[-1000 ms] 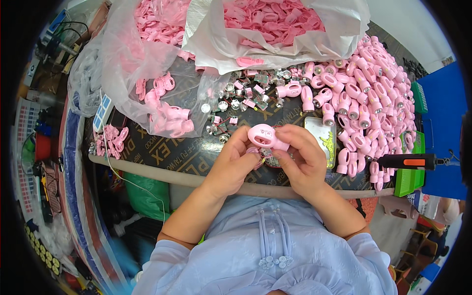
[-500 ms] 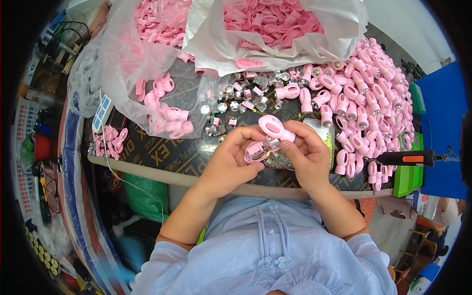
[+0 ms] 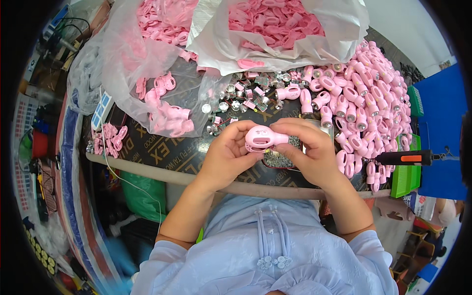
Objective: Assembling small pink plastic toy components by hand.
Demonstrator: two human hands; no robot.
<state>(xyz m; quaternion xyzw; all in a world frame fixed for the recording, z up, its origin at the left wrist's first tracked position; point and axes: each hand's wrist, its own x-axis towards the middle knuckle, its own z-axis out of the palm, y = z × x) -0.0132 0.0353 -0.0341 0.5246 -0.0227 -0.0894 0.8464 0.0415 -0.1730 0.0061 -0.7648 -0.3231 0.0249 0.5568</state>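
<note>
Between my two hands, above the near edge of the table, is a small pink toy flashlight (image 3: 266, 137) with an oval loop handle. My left hand (image 3: 227, 156) grips its rounded handle end, fingers behind and thumb in front. At the narrower head end, my right hand (image 3: 310, 150) pinches it between thumb and fingers. The two shell halves lie one over the other; whether they are fully seated I cannot tell. Just below and behind the flashlight sits a shallow tray of tiny metal screws (image 3: 278, 160), partly covered by my right hand.
Loose silver reflectors with small circuit parts (image 3: 236, 101) lie mid-table. A large heap of pink flashlights (image 3: 366, 98) fills the right side. Plastic bags of pink shells (image 3: 275, 22) stand at the back. An electric screwdriver (image 3: 405, 158) hangs at right beside a green basket (image 3: 408, 177).
The upper shell half in my right hand has come down onto the half in my left hand. The circuit parts seen between them are now covered.
</note>
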